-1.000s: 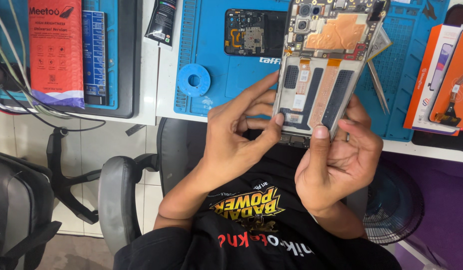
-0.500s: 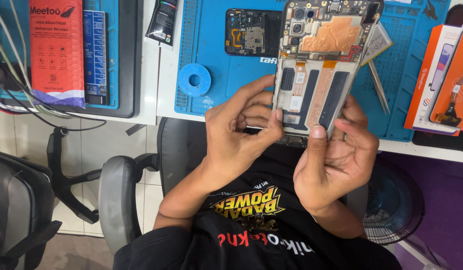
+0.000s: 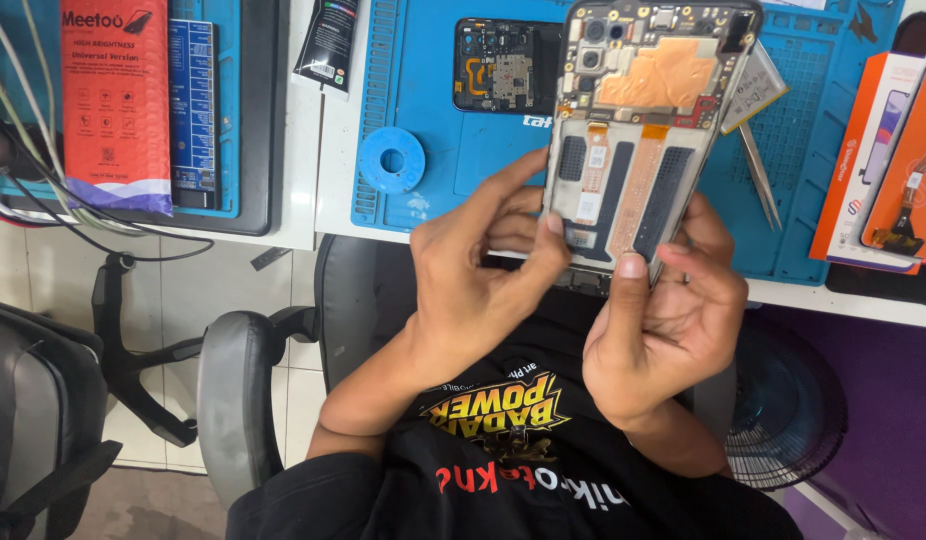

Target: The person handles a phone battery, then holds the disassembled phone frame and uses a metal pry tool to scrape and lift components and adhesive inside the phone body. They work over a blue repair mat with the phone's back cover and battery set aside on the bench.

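Observation:
Both my hands hold an opened phone (image 3: 643, 130) with its back cover off, upright above the desk edge. A copper-coloured shield, camera modules and orange flex cables show inside it. My left hand (image 3: 483, 270) grips the phone's lower left side, its thumb tip resting on a small part near the bottom left corner. Around the lower right side curls my right hand (image 3: 673, 320), with the thumb pressed on the bottom edge of the frame.
A blue repair mat (image 3: 433, 110) covers the desk, with another dismantled phone body (image 3: 503, 65), a blue tape roll (image 3: 391, 160) and tweezers (image 3: 758, 170) on it. Orange boxes (image 3: 883, 150) stand right, a red package (image 3: 113, 100) and cables left. Chair armrest (image 3: 233, 390) and a fan (image 3: 783, 410) sit below.
The phone has come down a little toward me, so its top edge now shows. My left thumb has shifted onto the bottom left corner part.

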Available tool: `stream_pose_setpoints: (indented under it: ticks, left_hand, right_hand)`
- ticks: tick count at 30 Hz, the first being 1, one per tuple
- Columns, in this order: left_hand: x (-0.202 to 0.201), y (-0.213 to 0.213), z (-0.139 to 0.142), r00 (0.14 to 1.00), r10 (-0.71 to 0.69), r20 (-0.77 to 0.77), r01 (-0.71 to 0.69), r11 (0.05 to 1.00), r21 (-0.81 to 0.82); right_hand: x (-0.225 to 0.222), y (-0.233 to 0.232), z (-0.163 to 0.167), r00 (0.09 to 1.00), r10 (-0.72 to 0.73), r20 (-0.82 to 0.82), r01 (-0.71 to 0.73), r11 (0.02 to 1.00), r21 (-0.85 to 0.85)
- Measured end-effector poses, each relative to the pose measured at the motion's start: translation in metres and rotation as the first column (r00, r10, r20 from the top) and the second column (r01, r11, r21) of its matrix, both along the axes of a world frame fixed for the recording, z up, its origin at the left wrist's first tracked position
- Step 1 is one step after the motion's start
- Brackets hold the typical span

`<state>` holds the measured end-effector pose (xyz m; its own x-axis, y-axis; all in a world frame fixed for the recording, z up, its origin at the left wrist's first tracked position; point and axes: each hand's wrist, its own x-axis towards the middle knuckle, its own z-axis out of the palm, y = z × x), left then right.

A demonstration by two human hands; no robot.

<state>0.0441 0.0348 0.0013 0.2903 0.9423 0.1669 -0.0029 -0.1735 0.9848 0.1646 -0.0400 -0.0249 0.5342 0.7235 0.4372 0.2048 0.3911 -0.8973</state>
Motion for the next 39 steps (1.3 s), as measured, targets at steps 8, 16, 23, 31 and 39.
stream_pose_setpoints:
  ticks: [8, 16, 23, 31, 39]
  left_hand:
    - [0.005, 0.010, -0.001, 0.995, 0.099, -0.028, -0.098, 0.994, 0.042]
    - [0.006, 0.015, -0.005, 0.991, 0.130, -0.022, -0.128, 0.988, 0.082]
    - [0.002, 0.016, -0.003, 0.987, 0.137, -0.084, -0.125, 0.983, 0.133]
    - [0.001, 0.017, 0.007, 0.999, 0.038, -0.023, -0.038, 0.999, 0.008]
    - [0.001, 0.015, 0.013, 1.000, -0.009, -0.001, 0.008, 0.997, -0.072]
  right_hand:
    - [-0.004, -0.005, -0.006, 0.994, -0.006, 0.110, 0.007, 1.000, -0.008]
    - [-0.005, -0.010, -0.008, 0.990, 0.002, 0.140, 0.004, 0.999, -0.039]
    - [-0.004, -0.013, -0.008, 0.990, 0.017, 0.137, -0.008, 0.998, -0.069]
    - [-0.002, -0.011, -0.007, 0.992, 0.025, 0.121, -0.018, 0.998, -0.054]
    - [0.002, -0.003, -0.010, 0.998, 0.054, -0.037, -0.054, 0.999, 0.006]
